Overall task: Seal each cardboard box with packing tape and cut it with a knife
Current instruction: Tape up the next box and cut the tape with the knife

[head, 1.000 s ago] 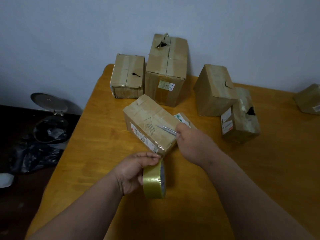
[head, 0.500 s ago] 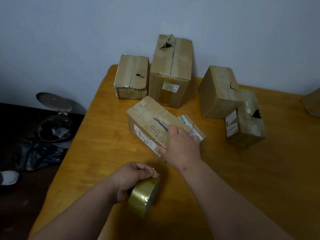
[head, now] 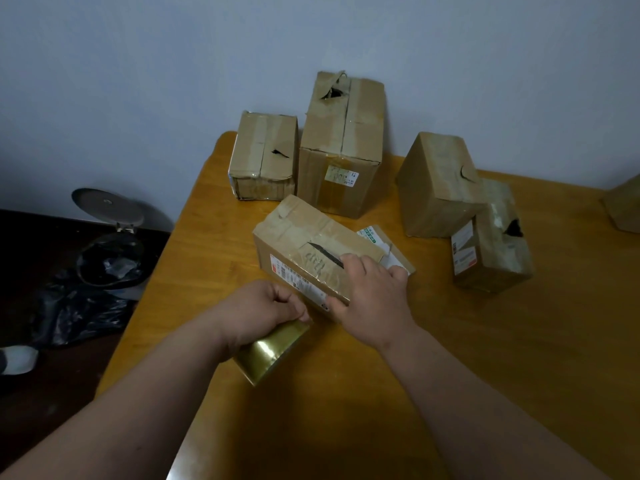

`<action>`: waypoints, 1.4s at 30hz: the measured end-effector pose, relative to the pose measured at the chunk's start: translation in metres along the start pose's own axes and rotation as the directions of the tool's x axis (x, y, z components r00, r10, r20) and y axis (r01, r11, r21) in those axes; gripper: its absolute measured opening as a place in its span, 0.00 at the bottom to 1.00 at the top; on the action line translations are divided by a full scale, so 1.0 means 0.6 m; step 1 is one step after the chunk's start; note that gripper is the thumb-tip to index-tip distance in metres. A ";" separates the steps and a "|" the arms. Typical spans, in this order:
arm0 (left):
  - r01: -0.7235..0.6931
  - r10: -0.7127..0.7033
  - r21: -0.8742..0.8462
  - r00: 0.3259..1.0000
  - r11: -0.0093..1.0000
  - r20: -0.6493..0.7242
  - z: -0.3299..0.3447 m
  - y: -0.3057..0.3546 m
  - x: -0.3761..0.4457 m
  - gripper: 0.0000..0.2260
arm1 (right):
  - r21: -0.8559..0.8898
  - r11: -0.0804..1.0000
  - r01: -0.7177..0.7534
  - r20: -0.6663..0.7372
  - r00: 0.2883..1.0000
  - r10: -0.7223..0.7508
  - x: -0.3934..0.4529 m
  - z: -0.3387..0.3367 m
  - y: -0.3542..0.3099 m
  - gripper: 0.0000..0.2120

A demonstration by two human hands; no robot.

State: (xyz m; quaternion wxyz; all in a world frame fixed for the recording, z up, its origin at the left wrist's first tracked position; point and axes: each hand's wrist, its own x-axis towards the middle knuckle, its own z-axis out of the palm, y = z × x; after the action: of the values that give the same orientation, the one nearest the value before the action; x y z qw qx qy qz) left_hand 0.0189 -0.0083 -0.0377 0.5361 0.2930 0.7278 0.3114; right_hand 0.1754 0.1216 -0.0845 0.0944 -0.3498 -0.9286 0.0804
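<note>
we're at a yellow-orange wooden tabletop (head: 485,358), rounded far-left corner pushed up near a plain pale blue-grey wall (head: 138,64). lighting is dim. left of the tabletop the floor (head: 41,393) is dark; on it a pedal bin (head: 110,251) with its lid tipped open and a black liner, a black bag (head: 76,310) slumped beside it, something white (head: 17,358) at the left edge.

near box (head: 311,244) lies at an angle mid-tabletop, top wrinkled with tape, label on its front face. our right hand (head: 370,296) is on its near right corner, thumb down the front, fingers curled over the top, gripping a knife (head: 325,252) whose dark blade lies flat along the box top pointing away from us. left hand (head: 263,310) is closed around the tape roll (head: 270,351), gold-looking, held just in front of the box and tilted; can't tell whether it touches the tabletop.

a small flat box (head: 384,247) sits right behind the near one, touching it. at the back: short box (head: 265,155) and tall box (head: 343,140) side by side by the wall, both with torn holes on top. to the right a tilted box (head: 436,185) touches a labelled box (head: 491,244). another box (head: 627,206) is cut off at the right edge.
</note>
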 end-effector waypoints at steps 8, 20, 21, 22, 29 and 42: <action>-0.092 0.085 -0.074 0.992 0.993 -0.095 -0.009 0.010 0.004 0.07 | 0.037 0.999 0.009 0.073 0.997 -0.012 0.013 -0.001 0.014 0.27; -0.028 -0.013 -0.446 0.996 0.894 -0.089 0.003 -0.031 0.008 0.05 | 0.395 0.908 -0.136 -0.100 0.977 0.190 -0.030 -0.022 0.006 0.13; -0.021 -0.020 -0.460 0.996 0.887 -0.084 0.006 -0.035 0.007 0.05 | 0.455 0.873 -0.174 -0.159 0.949 0.272 -0.043 -0.020 0.004 0.11; -0.015 -0.027 -0.475 0.996 0.880 -0.081 0.008 -0.038 0.007 0.05 | 0.509 0.832 -0.223 -0.191 0.913 0.361 -0.058 -0.017 0.003 0.09; 0.023 -0.080 -0.474 0.992 0.880 -0.099 0.023 -0.057 0.005 0.04 | 0.419 0.598 -0.683 0.326 0.728 0.603 -0.147 0.054 0.023 0.05; 0.019 -0.054 -0.491 0.997 0.871 -0.056 0.068 -0.064 0.000 0.06 | 0.418 0.579 -0.700 0.319 0.710 0.628 -0.125 0.043 0.026 0.08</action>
State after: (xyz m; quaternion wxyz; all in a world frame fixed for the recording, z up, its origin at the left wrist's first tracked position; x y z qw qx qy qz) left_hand 0.0548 -0.0271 -0.0768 0.5736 0.1233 0.6484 0.4851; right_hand 0.2345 0.0810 -0.1217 0.0829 -0.6273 -0.6767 0.3764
